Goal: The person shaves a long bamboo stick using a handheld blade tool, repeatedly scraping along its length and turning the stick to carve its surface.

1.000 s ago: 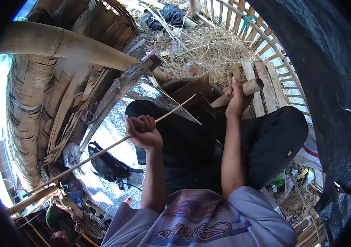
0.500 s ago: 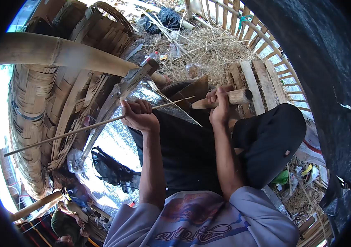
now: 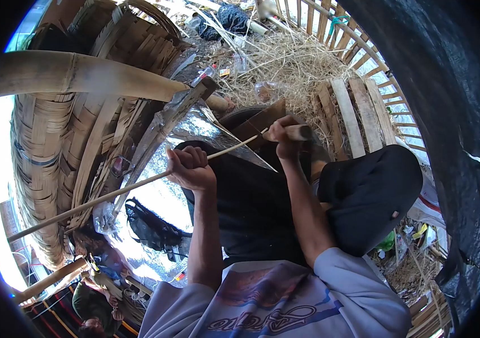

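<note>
My left hand (image 3: 193, 168) is closed around a long thin bamboo stick (image 3: 104, 198). The stick slants from the lower left, past the hand, up to my right hand (image 3: 286, 137). Wrapped by my right fingers is a thick wooden handle (image 3: 299, 133), its butt pointing right and smeared by motion. Whatever blade or head it carries cannot be made out. The stick's far end lies close to this hand. Behind the right hand stands a brown flat piece (image 3: 270, 115), beside a dark round rim (image 3: 237, 118).
A thick bamboo pole (image 3: 99, 76) and a wooden post (image 3: 164, 127) stand left, before woven bamboo baskets (image 3: 45, 146). Wooden slats (image 3: 348, 115) and straw (image 3: 290, 67) lie ahead. A black bag (image 3: 152, 228) is beside my leg. Another person (image 3: 90, 307) is at lower left.
My right hand has moved left and slightly down with the wooden handle, closer to the stick's far end. My left hand keeps its grip on the stick, nearly still.
</note>
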{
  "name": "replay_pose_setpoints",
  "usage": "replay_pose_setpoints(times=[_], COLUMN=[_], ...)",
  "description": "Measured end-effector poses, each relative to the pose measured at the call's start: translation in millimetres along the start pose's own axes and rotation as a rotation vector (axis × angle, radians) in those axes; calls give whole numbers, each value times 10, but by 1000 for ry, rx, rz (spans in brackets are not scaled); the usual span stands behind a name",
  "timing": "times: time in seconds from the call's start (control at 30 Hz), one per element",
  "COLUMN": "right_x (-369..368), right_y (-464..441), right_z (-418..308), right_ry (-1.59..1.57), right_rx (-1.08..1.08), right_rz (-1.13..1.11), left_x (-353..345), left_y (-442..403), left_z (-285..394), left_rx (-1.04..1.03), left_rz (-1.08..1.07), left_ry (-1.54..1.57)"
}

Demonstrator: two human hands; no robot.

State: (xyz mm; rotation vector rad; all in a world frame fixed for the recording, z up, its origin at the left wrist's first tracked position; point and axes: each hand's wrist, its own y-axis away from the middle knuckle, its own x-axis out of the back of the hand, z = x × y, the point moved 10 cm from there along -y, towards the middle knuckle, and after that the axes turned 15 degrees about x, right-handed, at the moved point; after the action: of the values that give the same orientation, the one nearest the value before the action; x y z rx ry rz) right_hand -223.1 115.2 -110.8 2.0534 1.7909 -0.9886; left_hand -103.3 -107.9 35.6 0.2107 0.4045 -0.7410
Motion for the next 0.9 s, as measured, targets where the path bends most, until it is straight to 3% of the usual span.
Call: replay_pose_setpoints(times=[0.07, 0.1, 0.2, 0.27, 0.33, 0.4, 0.47, 0.6, 0.63, 0.73, 0.8, 0.87, 0.9], right_x=[-63, -43, -123, -14, -79, -15, 191, 143, 95, 15, 180, 225, 126], right_y=[-17, -28, -136, 36, 41, -45, -92, 4, 9, -49, -53, -98, -104], right_z=[181, 224, -120, -45, -28, 6, 147, 120, 207, 111, 251, 156, 76], right_ry=[204, 90, -104, -59, 345, 364, 52, -31, 365, 441, 300, -170, -116], right_rx=[32, -158, -137, -182, 111, 77, -209, -225, -134, 24, -168, -212, -171], right_rz=[-198, -65, -14, 7, -310, -259, 24, -13, -221, -325, -163, 18, 8], left_x=[51, 65, 43, 34, -53, -136, -170, -162, -185, -205, -182, -182, -172], left_y=[10, 24, 28, 27, 30, 20, 26, 18, 26, 42, 58, 75, 77], left_z=[8, 14, 18, 10, -27, -30, -8, -23, -36, -26, -21, -26, -25], left_rx=[28, 13, -14, -5, -3, 12, -20, 4, 16, -10, -21, -27, -21], left_rz=[42, 47, 9, 25, 16, -35, -64, -2, -13, -15, 7, 4, 12], left_ry=[-22, -3, -7, -9, 10, -4, -16, -70, -63, -103, -92, -104, -106])
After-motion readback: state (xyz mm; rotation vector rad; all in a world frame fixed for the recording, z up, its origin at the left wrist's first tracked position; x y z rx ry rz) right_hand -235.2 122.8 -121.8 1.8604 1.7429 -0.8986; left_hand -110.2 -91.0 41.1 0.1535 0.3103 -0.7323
